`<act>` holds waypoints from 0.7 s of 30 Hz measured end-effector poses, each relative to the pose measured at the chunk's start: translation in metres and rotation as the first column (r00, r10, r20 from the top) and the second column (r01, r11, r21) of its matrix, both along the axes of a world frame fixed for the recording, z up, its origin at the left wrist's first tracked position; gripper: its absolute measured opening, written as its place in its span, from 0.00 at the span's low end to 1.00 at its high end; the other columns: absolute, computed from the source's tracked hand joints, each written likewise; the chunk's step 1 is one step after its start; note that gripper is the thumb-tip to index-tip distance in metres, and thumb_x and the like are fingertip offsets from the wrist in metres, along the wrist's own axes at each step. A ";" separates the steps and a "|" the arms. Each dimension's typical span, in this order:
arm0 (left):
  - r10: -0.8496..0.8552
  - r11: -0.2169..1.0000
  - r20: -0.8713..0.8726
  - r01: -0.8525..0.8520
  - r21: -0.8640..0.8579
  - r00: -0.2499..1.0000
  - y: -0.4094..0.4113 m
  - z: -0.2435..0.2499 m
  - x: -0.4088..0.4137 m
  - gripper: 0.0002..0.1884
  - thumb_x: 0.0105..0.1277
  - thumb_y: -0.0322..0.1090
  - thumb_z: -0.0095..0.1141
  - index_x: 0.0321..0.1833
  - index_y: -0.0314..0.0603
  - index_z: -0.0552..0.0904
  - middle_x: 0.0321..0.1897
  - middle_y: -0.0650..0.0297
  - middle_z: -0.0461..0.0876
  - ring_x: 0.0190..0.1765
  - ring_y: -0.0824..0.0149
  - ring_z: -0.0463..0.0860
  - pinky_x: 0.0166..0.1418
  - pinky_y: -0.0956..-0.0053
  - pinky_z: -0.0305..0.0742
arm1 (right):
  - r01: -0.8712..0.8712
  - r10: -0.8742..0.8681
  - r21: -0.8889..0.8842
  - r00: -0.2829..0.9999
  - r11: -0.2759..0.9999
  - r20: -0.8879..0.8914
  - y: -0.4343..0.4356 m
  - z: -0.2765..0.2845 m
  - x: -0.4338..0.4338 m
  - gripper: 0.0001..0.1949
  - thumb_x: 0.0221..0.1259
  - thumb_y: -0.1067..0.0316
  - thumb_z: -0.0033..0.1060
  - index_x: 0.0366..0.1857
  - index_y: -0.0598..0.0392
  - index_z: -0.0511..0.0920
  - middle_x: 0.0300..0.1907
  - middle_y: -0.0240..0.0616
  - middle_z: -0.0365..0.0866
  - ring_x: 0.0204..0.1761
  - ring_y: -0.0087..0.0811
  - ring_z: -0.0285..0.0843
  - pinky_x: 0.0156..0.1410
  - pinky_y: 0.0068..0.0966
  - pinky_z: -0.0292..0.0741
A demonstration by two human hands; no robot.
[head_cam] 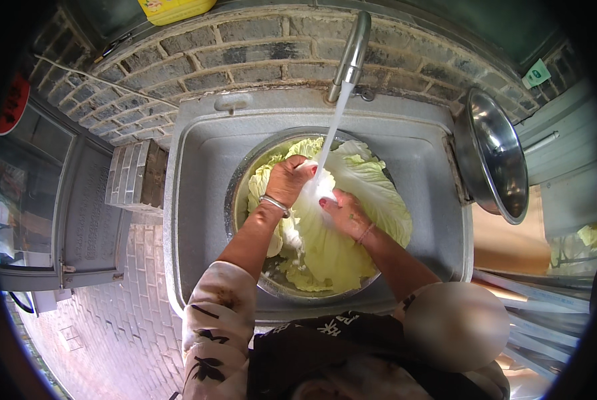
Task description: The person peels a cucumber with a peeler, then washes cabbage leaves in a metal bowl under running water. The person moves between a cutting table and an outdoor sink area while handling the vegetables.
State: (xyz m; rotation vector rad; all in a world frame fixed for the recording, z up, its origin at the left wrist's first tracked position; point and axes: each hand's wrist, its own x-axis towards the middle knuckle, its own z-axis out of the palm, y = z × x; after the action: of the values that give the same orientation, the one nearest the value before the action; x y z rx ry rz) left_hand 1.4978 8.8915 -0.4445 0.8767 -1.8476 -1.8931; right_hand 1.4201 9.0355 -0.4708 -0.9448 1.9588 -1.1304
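Both hands grip one large napa cabbage leaf (pixel 323 245) under running water. My left hand (pixel 291 181) pinches the white base of the leaf between thumb and fingers. Lower and to the right, my right hand (pixel 347 214) holds its other side, thumb on top. A stream of water (pixel 334 127) falls from the metal faucet (pixel 357 50) onto the white rib between my hands. Beneath lies a round metal basin (pixel 238 200) with more cabbage leaves (pixel 373 172) and some water in it. Fingers under the leaf are hidden.
The basin sits in a grey sink (pixel 203 150) against a brick wall (pixel 258 55). An empty steel bowl (pixel 498 155) leans on edge at the sink's right. A yellow container (pixel 176 10) and a pale green tube (pixel 536 74) stand along the ledge. A brick block (pixel 136 175) is at left.
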 end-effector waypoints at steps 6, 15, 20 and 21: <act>0.120 0.992 0.191 -0.113 -0.049 0.974 -0.008 -0.006 0.015 0.12 0.59 0.40 0.57 0.36 0.38 0.81 0.21 0.62 0.80 0.27 0.71 0.78 0.33 0.74 0.71 | -0.151 0.150 0.122 0.989 0.981 0.014 -0.021 0.031 0.005 0.14 0.53 0.61 0.58 0.36 0.61 0.72 0.31 0.47 0.76 0.34 0.42 0.74 0.39 0.34 0.69; 0.083 0.997 0.133 -0.083 -0.007 0.988 -0.004 0.024 0.022 0.23 0.59 0.32 0.47 0.59 0.36 0.67 0.42 0.51 0.78 0.43 0.61 0.78 0.49 0.73 0.72 | -0.160 0.098 -0.065 0.829 0.985 -0.550 -0.028 0.037 0.045 0.23 0.48 0.75 0.52 0.53 0.59 0.66 0.48 0.51 0.71 0.50 0.54 0.67 0.53 0.37 0.69; -0.047 0.956 0.000 0.045 0.289 0.999 0.006 0.038 0.014 0.28 0.62 0.46 0.54 0.57 0.31 0.65 0.47 0.57 0.73 0.49 0.67 0.73 0.51 0.71 0.71 | 0.013 -0.012 -0.151 1.000 0.988 0.009 -0.020 0.020 0.028 0.12 0.52 0.76 0.51 0.43 0.61 0.74 0.37 0.48 0.78 0.37 0.34 0.77 0.42 0.26 0.72; -0.066 0.980 -0.035 0.071 0.188 0.997 0.004 0.028 0.011 0.26 0.61 0.46 0.55 0.54 0.31 0.68 0.44 0.58 0.75 0.46 0.68 0.74 0.49 0.72 0.71 | 0.060 -0.039 -0.091 0.976 0.994 0.213 -0.015 0.023 0.022 0.11 0.53 0.75 0.53 0.41 0.61 0.75 0.35 0.45 0.78 0.36 0.27 0.76 0.42 0.24 0.72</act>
State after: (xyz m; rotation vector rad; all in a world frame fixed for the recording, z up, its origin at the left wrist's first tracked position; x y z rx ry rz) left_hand 1.5086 8.8954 -0.4168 0.8499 -1.7223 -2.1407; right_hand 1.4422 9.0201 -0.4479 -0.7933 1.7785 -1.3086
